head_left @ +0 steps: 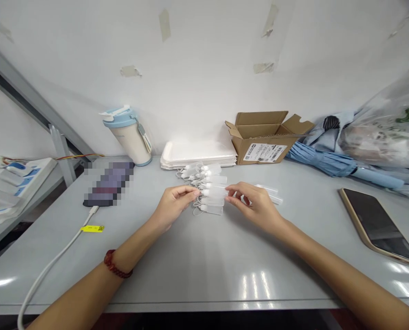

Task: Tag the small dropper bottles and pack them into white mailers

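bare forearms (pixel 90 279) cross the near edge of the grey table (pixel 190 266). small translucent bottles (pixel 214 201) lie between the left hand (pixel 173 205), pinching one at its corded left end, and the right hand (pixel 255 201), curled at their right ends, its grip impossible to tell.

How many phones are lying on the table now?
2: a dark, partly blurred phone at the left, near the cup, and a pale-cased phone at the right. The plastic bag may hide others.
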Action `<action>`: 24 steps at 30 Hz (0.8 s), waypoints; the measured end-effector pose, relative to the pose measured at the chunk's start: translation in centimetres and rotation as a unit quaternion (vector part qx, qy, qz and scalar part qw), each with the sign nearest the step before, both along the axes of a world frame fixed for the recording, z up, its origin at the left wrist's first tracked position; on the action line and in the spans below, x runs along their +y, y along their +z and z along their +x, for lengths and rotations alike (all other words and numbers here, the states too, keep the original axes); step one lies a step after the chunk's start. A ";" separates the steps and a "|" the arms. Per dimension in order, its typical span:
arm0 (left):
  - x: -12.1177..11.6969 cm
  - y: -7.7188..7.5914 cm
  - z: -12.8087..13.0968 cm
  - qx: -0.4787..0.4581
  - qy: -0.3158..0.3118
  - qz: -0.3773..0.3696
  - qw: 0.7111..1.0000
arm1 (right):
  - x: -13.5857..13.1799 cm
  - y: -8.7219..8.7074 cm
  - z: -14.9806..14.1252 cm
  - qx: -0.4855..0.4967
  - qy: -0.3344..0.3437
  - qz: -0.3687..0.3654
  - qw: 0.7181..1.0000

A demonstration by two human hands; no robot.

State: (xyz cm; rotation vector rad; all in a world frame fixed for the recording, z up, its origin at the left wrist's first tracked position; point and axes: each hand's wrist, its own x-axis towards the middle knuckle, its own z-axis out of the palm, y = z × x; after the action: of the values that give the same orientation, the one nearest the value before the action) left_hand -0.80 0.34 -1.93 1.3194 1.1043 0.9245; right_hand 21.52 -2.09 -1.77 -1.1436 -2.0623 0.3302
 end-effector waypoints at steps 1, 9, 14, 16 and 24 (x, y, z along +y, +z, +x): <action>0.0 0.0 0.0 0.000 0.001 -0.004 1.000 | 0.0 -0.1 0.0 -0.002 0.001 0.000 1.000; 0.2 -0.4 -0.2 0.007 -0.002 -0.015 1.000 | 0.0 -0.4 0.0 -0.013 0.002 0.004 1.000; 0.1 -0.3 0.0 0.023 0.001 -0.011 1.000 | 0.1 -0.5 0.0 -0.016 0.000 -0.003 1.000; 0.1 -0.3 0.0 0.023 0.001 -0.011 1.000 | 0.1 -0.6 0.0 -0.022 -0.001 -0.003 1.000; 0.2 -0.5 -0.1 0.017 0.004 -0.026 1.000 | 0.2 -1.1 0.2 -0.053 0.003 -0.009 0.999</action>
State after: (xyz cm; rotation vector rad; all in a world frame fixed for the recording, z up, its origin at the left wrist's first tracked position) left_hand -0.85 0.54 -2.39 1.2932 1.1533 0.8757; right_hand 21.68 -1.92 -2.84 -1.1896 -2.1588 0.2966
